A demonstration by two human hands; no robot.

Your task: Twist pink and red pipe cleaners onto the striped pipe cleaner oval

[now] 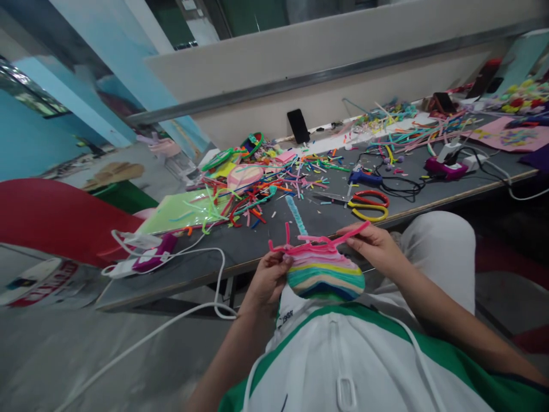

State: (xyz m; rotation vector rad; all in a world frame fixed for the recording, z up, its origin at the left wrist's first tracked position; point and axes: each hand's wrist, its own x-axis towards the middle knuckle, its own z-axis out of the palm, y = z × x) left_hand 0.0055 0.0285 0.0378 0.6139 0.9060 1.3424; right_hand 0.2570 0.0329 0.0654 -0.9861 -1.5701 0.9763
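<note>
A rounded craft piece [326, 274] with bands of pink, yellow, teal, beige and dark blue rests close to my body, below the table edge. Pink pipe cleaners [315, 247] run across its top, their ends sticking out on both sides. My left hand [274, 272] pinches its upper left side at the pink strands. With thumb and fingers closed, my right hand [371, 246] grips the pink pipe cleaner end at the upper right. Just beyond the piece, a light blue fuzzy strip [295, 214] lies on the table.
Scissors [371, 205] with red and yellow handles and a blue glue gun [364, 177] lie on the grey table [206, 264]. Colourful pipe cleaner scraps [253, 200] cover its left part. A phone [298, 126] leans at the back. White cords trail at the left.
</note>
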